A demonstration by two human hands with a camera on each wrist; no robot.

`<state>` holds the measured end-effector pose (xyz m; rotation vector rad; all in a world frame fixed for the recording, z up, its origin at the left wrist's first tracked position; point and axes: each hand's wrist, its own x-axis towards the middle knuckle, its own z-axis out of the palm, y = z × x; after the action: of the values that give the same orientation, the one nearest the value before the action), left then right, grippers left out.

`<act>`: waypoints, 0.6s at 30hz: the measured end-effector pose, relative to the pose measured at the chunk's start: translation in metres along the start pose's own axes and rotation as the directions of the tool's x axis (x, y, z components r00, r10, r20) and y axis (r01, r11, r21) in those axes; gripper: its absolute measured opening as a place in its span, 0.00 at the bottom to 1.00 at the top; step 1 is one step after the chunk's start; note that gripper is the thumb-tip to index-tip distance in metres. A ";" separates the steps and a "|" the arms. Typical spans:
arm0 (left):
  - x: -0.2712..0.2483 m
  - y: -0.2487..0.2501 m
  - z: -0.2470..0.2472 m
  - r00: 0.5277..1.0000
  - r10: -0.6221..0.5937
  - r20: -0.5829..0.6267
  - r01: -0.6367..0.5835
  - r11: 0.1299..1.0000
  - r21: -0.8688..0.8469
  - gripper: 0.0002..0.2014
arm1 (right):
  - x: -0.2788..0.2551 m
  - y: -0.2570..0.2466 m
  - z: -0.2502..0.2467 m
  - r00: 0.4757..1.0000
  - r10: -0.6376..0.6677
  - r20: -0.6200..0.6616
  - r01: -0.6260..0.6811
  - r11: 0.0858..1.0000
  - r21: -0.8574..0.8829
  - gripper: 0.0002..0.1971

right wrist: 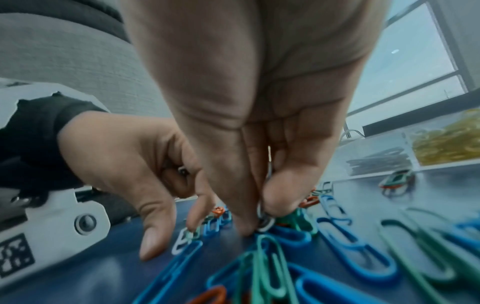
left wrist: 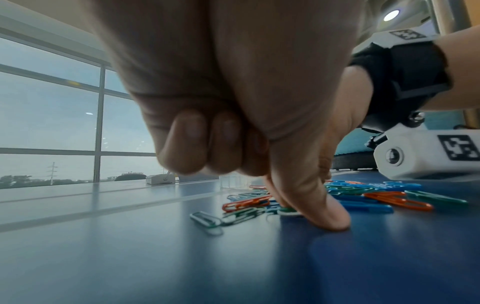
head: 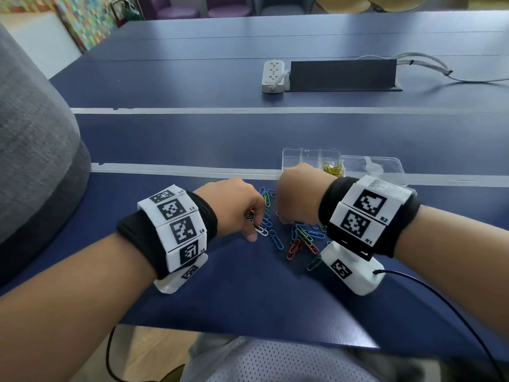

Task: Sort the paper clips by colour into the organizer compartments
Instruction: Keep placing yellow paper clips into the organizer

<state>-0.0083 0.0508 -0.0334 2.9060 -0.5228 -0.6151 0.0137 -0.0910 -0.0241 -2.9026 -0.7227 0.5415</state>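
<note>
clip [right wrist: 265, 221] upright in right fingers [right wrist: 281, 191]

Right hand [right wrist: 259, 123], white wire paper clip [right wrist: 265, 221] pinched at its fingertips.
Loose blue, green and orange plastic-coated paper clips [right wrist: 345, 246] on dark blue tabletop [right wrist: 389, 195]; left hand [right wrist: 135, 164] at 9 o'clock; clear plastic organizer [right wrist: 384, 148] at 2 o'clock, yellow clips [right wrist: 446, 142] inside.
</note>
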 end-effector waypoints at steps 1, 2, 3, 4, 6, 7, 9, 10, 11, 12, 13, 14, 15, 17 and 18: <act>0.001 -0.001 -0.001 1.000 0.006 0.017 -0.005 1.000 -0.029 0.10 | 0.001 0.001 0.000 1.000 0.008 0.005 -0.008 1.000 0.014 0.11; 0.002 -0.002 -0.002 0.999 0.018 0.035 -0.016 0.999 -0.049 0.08 | 0.001 0.002 -0.001 1.000 0.016 0.015 -0.017 0.999 0.030 0.10; 0.003 -0.004 -0.003 0.998 0.034 0.049 -0.032 0.998 -0.058 0.07 | 0.000 0.004 -0.003 0.999 0.025 0.024 -0.026 0.998 0.049 0.09; 0.003 -0.005 -0.004 0.997 0.051 0.060 -0.047 0.997 -0.058 0.06 | -0.001 0.006 -0.004 0.999 0.034 0.029 -0.036 0.997 0.070 0.08; 0.002 -0.006 -0.004 0.995 0.074 0.072 -0.070 0.996 -0.053 0.06 | -0.003 0.011 -0.008 0.999 0.033 0.018 -0.034 0.993 0.109 0.07; 0.001 -0.007 -0.004 0.994 0.082 0.068 -0.079 0.996 -0.050 0.06 | -0.005 0.014 -0.009 1.000 0.026 0.007 -0.027 0.992 0.126 0.07; 0.001 -0.009 -0.003 0.995 0.087 0.038 -0.085 0.995 -0.052 0.07 | -0.006 0.018 -0.010 1.000 0.012 -0.009 -0.011 0.987 0.160 0.08; 0.001 -0.010 -0.003 0.996 0.083 0.018 -0.082 0.995 -0.064 0.09 | -0.006 0.019 -0.009 1.000 0.007 -0.016 -0.004 0.986 0.168 0.09; 0.001 -0.011 -0.004 0.997 0.077 0.001 -0.077 0.994 -0.081 0.10 | -0.006 0.019 -0.009 1.000 0.000 -0.022 0.003 0.986 0.167 0.08; 0.002 -0.011 -0.004 0.998 0.069 -0.007 -0.069 0.993 -0.098 0.10 | -0.005 0.018 -0.009 1.000 -0.006 -0.023 0.009 0.988 0.155 0.07; 0.002 -0.011 -0.004 0.998 0.066 -0.011 -0.066 0.992 -0.106 0.08 | -0.005 0.016 -0.009 1.000 -0.013 -0.018 0.015 0.990 0.137 0.07; 0.002 -0.011 -0.004 0.998 0.061 -0.010 -0.062 0.993 -0.101 0.07 | -0.004 0.014 -0.008 1.000 -0.019 -0.006 0.019 0.993 0.116 0.08; 0.002 -0.011 -0.005 0.998 0.060 -0.006 -0.061 0.995 -0.084 0.09 | -0.003 0.012 -0.007 1.000 -0.023 0.009 0.022 0.995 0.099 0.10; 0.003 -0.010 -0.005 0.997 0.081 0.005 -0.081 0.997 -0.012 0.10 | -0.001 0.010 -0.004 0.999 -0.035 0.031 0.032 0.996 0.081 0.09; 0.002 -0.009 -0.005 0.995 0.103 0.012 -0.103 0.994 0.030 0.09 | 0.000 0.009 -0.002 0.999 -0.044 0.027 0.042 0.997 0.072 0.08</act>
<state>-0.0019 0.0588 -0.0310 2.8831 -0.6848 -0.6134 0.0184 -0.0991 -0.0236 -2.8123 -0.7524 0.5930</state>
